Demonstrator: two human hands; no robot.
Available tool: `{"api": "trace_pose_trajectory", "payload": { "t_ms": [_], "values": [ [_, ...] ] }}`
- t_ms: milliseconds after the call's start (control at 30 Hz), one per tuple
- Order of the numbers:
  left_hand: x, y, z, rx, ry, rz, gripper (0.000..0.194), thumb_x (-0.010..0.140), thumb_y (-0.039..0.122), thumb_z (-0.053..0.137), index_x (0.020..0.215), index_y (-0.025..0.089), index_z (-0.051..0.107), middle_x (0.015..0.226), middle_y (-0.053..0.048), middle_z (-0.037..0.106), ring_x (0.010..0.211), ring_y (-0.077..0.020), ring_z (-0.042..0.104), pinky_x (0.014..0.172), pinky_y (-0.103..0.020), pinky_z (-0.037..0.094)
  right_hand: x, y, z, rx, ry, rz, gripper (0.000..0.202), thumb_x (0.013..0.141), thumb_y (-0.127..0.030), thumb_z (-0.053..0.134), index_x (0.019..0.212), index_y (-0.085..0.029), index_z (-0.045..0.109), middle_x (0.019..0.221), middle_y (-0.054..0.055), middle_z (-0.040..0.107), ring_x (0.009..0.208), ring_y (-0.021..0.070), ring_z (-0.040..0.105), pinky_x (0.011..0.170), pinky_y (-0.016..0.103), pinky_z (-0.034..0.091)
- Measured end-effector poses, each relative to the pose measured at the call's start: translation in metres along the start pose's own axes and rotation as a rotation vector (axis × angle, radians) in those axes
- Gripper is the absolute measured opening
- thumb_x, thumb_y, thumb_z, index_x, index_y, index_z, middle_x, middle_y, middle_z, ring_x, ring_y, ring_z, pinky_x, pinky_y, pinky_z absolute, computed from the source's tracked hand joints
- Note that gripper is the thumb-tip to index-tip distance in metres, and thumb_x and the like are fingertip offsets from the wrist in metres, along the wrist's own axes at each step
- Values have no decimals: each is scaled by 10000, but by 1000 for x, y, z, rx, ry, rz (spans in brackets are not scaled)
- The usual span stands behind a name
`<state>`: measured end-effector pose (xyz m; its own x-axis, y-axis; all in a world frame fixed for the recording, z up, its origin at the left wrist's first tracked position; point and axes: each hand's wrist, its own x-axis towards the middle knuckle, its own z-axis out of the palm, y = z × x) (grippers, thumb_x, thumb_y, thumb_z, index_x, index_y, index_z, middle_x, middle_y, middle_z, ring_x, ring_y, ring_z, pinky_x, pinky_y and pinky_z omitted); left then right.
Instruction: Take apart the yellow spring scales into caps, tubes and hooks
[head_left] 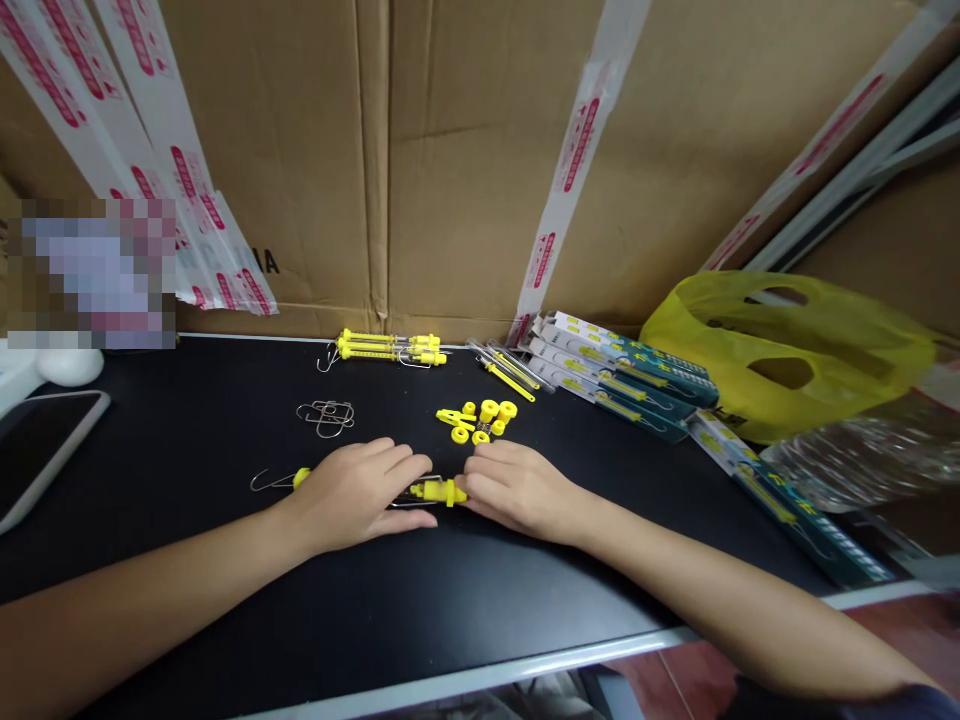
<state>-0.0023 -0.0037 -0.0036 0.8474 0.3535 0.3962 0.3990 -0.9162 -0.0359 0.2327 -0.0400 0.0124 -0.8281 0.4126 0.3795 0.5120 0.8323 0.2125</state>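
Two bare hands are engaged on one yellow hooked device (439, 491), located over the black table (450, 600); contact with the surface cannot be confirmed. Its long axis runs left to right between them, hook (268, 482) pointing left. The left hand (360, 490) is wrapped over the body; the right hand (517, 485) pinches the opposite end and is nearer the loose yellow parts (507, 411), just beyond its knuckles.
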Motion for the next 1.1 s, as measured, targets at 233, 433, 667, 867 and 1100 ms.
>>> {"api": "trace_pose_trajectory", "payload": {
  "t_ms": [233, 433, 667, 867, 1100],
  "values": [
    [-1, 0, 0, 31, -6, 21, 262, 922, 403, 461, 1024, 176, 546, 802, -4, 574, 723, -166, 513, 619, -273, 368, -6, 8, 5, 178, -52, 135, 417, 917, -517, 425, 988, -125, 548, 807, 69, 580, 736, 178, 492, 676, 275, 376],
    [-2, 0, 2, 34, 24, 7, 277, 921, 416, 459, 1023, 174, 548, 788, 0, 580, 713, -158, 516, 615, -267, 364, -5, 7, 8, 265, -82, 176, 291, 963, -368, 402, 927, -147, 588, 790, 52, 593, 733, 163, 502, 681, 261, 371],
    [-3, 2, 1, 64, 69, -19, 286, 914, 437, 467, 1006, 181, 556, 774, 7, 581, 710, -153, 517, 607, -263, 359, -5, 9, 4, 247, -43, 156, 278, 935, -386, 472, 892, -148, 609, 761, 46, 596, 706, 149, 497, 662, 253, 369],
    [-3, 1, 2, 96, 70, 1, 283, 917, 427, 468, 1030, 184, 556, 785, 6, 588, 717, -150, 512, 618, -260, 362, -4, 5, 1, 174, 0, 104, 244, 951, -332, 455, 856, -148, 584, 728, 35, 570, 679, 146, 471, 638, 258, 343],
    [-4, 2, 1, 111, 65, 2, 285, 916, 421, 472, 1042, 181, 557, 783, 9, 586, 725, -153, 515, 612, -261, 366, -4, 2, 1, 185, 7, 175, 284, 927, -414, 470, 876, -146, 549, 752, 41, 568, 696, 155, 479, 645, 265, 340]
  ]
}}
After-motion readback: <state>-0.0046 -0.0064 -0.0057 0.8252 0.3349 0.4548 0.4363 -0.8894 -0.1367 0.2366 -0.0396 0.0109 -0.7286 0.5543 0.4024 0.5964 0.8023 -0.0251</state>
